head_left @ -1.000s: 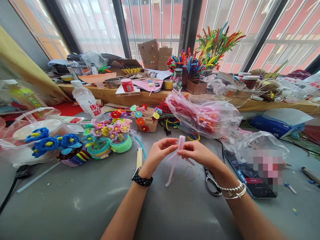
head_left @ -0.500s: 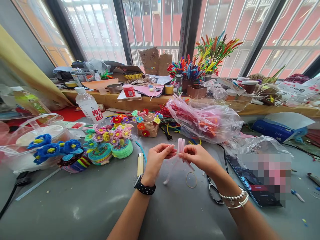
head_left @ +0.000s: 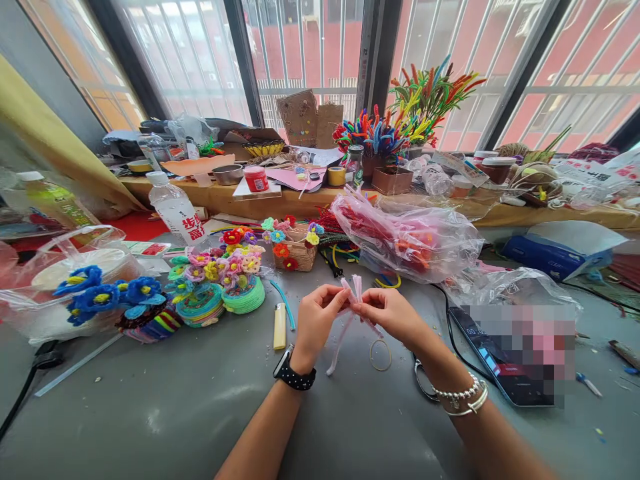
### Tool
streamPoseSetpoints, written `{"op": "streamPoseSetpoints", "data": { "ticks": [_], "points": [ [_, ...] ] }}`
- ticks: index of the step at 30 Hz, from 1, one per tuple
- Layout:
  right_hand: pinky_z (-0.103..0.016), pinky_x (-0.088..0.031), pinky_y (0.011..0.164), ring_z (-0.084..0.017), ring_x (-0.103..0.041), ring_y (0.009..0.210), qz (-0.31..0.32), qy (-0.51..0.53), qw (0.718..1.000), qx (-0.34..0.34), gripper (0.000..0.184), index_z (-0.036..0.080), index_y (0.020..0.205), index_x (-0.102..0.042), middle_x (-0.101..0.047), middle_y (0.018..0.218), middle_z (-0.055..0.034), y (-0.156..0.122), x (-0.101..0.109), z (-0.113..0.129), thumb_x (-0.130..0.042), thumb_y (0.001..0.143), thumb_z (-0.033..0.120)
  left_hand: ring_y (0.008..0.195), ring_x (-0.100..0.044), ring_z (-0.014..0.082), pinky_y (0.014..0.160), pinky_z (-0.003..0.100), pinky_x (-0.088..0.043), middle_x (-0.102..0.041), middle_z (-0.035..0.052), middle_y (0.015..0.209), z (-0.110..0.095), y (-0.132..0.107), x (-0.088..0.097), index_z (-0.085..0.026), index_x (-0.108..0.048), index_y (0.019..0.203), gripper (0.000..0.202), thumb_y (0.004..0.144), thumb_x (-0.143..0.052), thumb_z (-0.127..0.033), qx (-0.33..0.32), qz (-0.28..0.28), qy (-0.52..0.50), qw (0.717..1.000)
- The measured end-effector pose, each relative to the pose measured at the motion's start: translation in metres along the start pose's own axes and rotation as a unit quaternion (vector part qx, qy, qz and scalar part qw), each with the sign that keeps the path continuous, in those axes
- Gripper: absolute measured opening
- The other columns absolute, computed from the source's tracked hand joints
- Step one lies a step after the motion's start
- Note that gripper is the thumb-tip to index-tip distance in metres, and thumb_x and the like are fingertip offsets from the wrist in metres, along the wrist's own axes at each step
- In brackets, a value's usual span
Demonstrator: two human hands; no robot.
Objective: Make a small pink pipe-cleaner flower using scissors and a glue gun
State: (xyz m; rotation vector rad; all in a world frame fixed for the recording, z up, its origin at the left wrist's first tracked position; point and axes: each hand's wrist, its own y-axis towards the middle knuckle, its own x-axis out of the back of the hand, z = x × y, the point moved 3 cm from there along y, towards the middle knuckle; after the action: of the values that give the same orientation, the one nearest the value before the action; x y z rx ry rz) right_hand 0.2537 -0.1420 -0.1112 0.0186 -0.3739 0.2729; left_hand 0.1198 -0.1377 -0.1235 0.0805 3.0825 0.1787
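Observation:
Both hands meet over the middle of the grey table (head_left: 165, 407). My left hand (head_left: 316, 317) and my right hand (head_left: 391, 312) pinch a bundle of pale pink pipe cleaners (head_left: 351, 301) between fingertips. The bundle's short looped ends stick up above the fingers and its long ends hang down toward the table. A black watch sits on my left wrist, silver and bead bracelets on my right.
A rubber band (head_left: 380, 355), scissors (head_left: 424, 380) and a phone (head_left: 495, 363) lie to the right; a lighter (head_left: 280, 325) lies to the left. Pipe-cleaner flowers (head_left: 220, 277), a small basket (head_left: 297, 247), a water bottle (head_left: 176, 212) and a plastic bag of pipe cleaners (head_left: 407, 240) crowd the far side.
The hands have stayed together on the pink bundle and worked it; its upper ends now splay apart into two loops. The view shifted slightly.

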Motion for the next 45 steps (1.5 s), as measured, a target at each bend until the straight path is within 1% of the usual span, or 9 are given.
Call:
{"op": "streamPoseSetpoints", "data": {
  "ticks": [7,12,17,21,31,35,40,43,45],
  "points": [
    [-0.021,-0.031,0.045,-0.009,-0.043,0.046,-0.017,-0.022,1.0,-0.001,0.031,0.015,0.057,-0.052,-0.051,0.051,0.0014,0.0,-0.002,-0.002,-0.055,0.068,0.044,0.06,-0.057,0.0138,0.059,0.023,-0.043,-0.063,0.0013,0.065,-0.004,-0.003,0.0,-0.017,-0.06,0.068,0.018,0.071,-0.055,-0.034,-0.079,-0.021,0.162,0.983],
    [-0.02,-0.03,0.043,-0.008,-0.04,0.044,0.01,-0.015,1.0,0.005,0.032,0.015,0.057,-0.051,-0.049,0.05,0.0017,-0.001,-0.005,0.0,-0.054,0.068,0.045,0.056,-0.048,0.0108,0.056,0.021,-0.039,-0.052,-0.0024,0.059,-0.008,-0.004,-0.002,-0.017,-0.052,0.063,0.015,0.072,-0.052,-0.029,-0.105,0.001,0.155,0.982],
    [-0.02,-0.028,0.042,-0.007,-0.039,0.044,0.058,0.026,0.998,0.005,0.032,0.015,0.058,-0.05,-0.047,0.051,0.003,-0.003,-0.007,0.004,-0.055,0.068,0.045,0.053,-0.041,0.0084,0.052,0.019,-0.036,-0.042,-0.0045,0.056,-0.007,-0.001,-0.004,-0.017,-0.046,0.059,0.016,0.072,-0.048,-0.027,-0.035,0.086,0.022,0.995],
    [-0.021,-0.027,0.042,-0.007,-0.038,0.044,0.045,0.044,0.998,0.012,0.034,0.015,0.059,-0.051,-0.046,0.051,0.0038,-0.004,-0.002,0.008,-0.056,0.066,0.048,0.059,-0.048,0.0087,0.06,0.02,-0.041,-0.049,-0.0034,0.062,-0.006,0.0,-0.005,-0.016,-0.051,0.065,0.016,0.071,-0.053,-0.031,0.053,0.117,-0.095,0.987],
    [-0.021,-0.024,0.044,-0.006,-0.033,0.045,-0.057,0.192,0.98,0.006,0.034,0.015,0.062,-0.05,-0.042,0.052,0.0056,0.006,-0.007,-0.007,-0.061,0.061,0.047,0.064,-0.058,0.0077,0.067,0.017,-0.046,-0.061,-0.0009,0.07,0.014,0.003,-0.006,-0.014,-0.06,0.071,0.003,0.069,-0.058,-0.015,0.165,0.001,-0.31,0.937],
    [-0.021,-0.023,0.044,-0.006,-0.031,0.045,-0.054,0.227,0.972,0.011,0.034,0.015,0.062,-0.05,-0.042,0.052,0.0059,0.008,-0.006,-0.013,-0.061,0.061,0.048,0.069,-0.06,0.0095,0.072,0.02,-0.046,-0.063,0.0009,0.073,0.014,0.001,-0.009,-0.014,-0.061,0.069,0.009,0.069,-0.054,-0.009,0.209,0.006,-0.336,0.918],
    [-0.02,-0.023,0.04,-0.005,-0.032,0.041,0.02,0.106,0.994,0.031,0.033,0.016,0.059,-0.048,-0.04,0.048,0.0064,0.004,0.006,-0.007,-0.059,0.064,0.047,0.071,-0.058,0.0131,0.07,0.024,-0.045,-0.063,0.0032,0.072,0.003,0.003,-0.001,-0.013,-0.063,0.069,0.018,0.071,-0.057,-0.03,0.136,0.027,-0.228,0.964],
    [-0.02,-0.024,0.038,-0.006,-0.034,0.039,0.054,0.049,0.997,0.016,0.032,0.016,0.059,-0.048,-0.042,0.048,0.0057,0.002,0.007,-0.005,-0.058,0.065,0.046,0.078,-0.056,0.0148,0.072,0.024,-0.042,-0.064,0.0032,0.081,-0.005,0.005,0.005,-0.015,-0.063,0.078,0.02,0.064,-0.064,-0.03,0.035,0.015,-0.085,0.996],
    [-0.02,-0.025,0.038,-0.006,-0.034,0.039,0.073,0.026,0.997,0.013,0.032,0.016,0.059,-0.048,-0.043,0.048,0.0054,0.001,0.005,-0.005,-0.056,0.067,0.046,0.077,-0.056,0.0153,0.071,0.024,-0.042,-0.064,0.0032,0.081,-0.006,0.004,0.003,-0.016,-0.064,0.079,0.022,0.061,-0.067,-0.028,0.006,0.053,-0.004,0.999]
  ]
}}
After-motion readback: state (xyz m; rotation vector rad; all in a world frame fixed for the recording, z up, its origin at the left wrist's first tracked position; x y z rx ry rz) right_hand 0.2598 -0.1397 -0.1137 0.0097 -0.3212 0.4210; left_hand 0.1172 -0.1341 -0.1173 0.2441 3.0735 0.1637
